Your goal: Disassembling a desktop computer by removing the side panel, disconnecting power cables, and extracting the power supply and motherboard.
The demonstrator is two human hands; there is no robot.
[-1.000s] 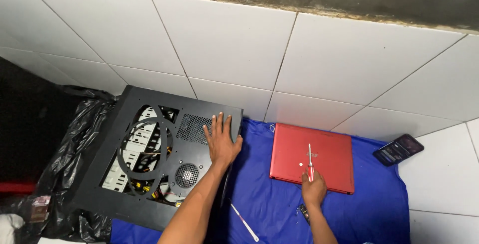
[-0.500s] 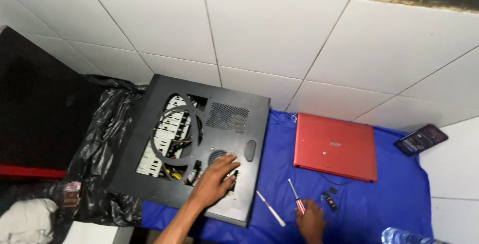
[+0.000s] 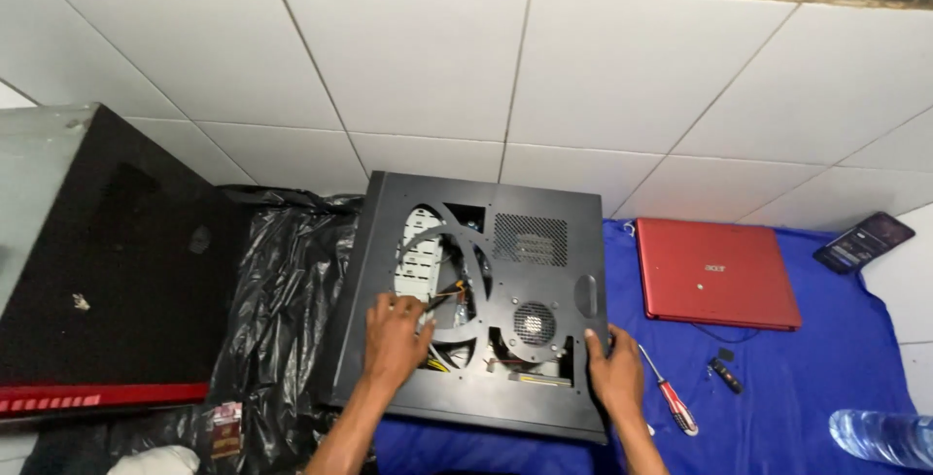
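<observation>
A black computer case (image 3: 530, 218) lies flat on a blue cloth (image 3: 826, 388), its cut-out side panel facing up, with cables and drives showing through the openings. My left hand (image 3: 397, 337) rests on the panel with fingers curled into the large round cut-out. My right hand (image 3: 614, 370) grips the case's right front edge. A red-handled screwdriver (image 3: 669, 392) lies on the cloth just right of my right hand.
A shut red laptop (image 3: 716, 273) lies right of the case, a dark phone (image 3: 864, 241) beyond it. Small dark parts (image 3: 725, 371) and a clear bottle (image 3: 880, 433) lie on the cloth. Black plastic sheeting (image 3: 277, 281) and a black panel (image 3: 107, 271) sit left. White tiles surround.
My right hand left the screwdriver on the cloth and moved left onto the case's edge. My left hand slid to the round cut-out. The view shifted, bringing the case to centre.
</observation>
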